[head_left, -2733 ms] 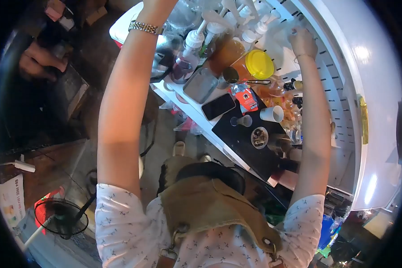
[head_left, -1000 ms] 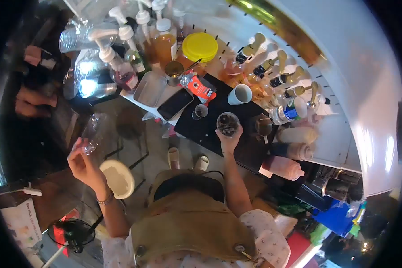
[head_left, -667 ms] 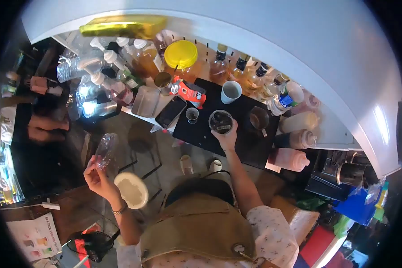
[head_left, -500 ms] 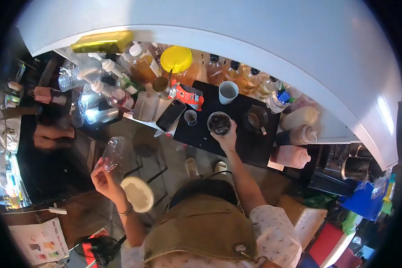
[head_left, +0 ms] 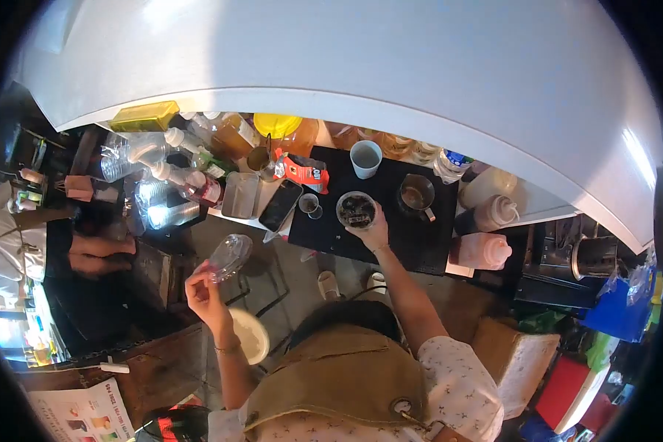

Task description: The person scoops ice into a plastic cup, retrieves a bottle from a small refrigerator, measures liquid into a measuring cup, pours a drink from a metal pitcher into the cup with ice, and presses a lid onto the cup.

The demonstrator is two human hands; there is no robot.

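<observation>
Pinched by its edge, a clear plastic dome lid (head_left: 232, 256) hangs from the fingers of my left hand (head_left: 206, 296), out in the air left of the counter. My right hand (head_left: 373, 231) wraps around a clear cup (head_left: 355, 210) of dark drink standing on the black mat (head_left: 328, 237). The cup's top is uncovered. Behind it stands a pale blue cup (head_left: 365, 159). To its right is a glass jug (head_left: 415, 194) with brown liquid inside. A small clear measuring cup (head_left: 310, 205) rests to the left, near a red packet (head_left: 302, 172).
A phone (head_left: 281, 205) and a clear plastic tub (head_left: 240, 194) lie left of the mat. Squeeze bottles (head_left: 482, 251) line the right side. A white overhead panel (head_left: 376, 59) covers the back. Another person (head_left: 99, 250) sits at the far left; a round stool (head_left: 249, 336) stands below my left hand.
My left hand has moved right and slightly down in view, carrying the lid nearer the counter. My right hand remains around the cup. The whole view has shifted a little.
</observation>
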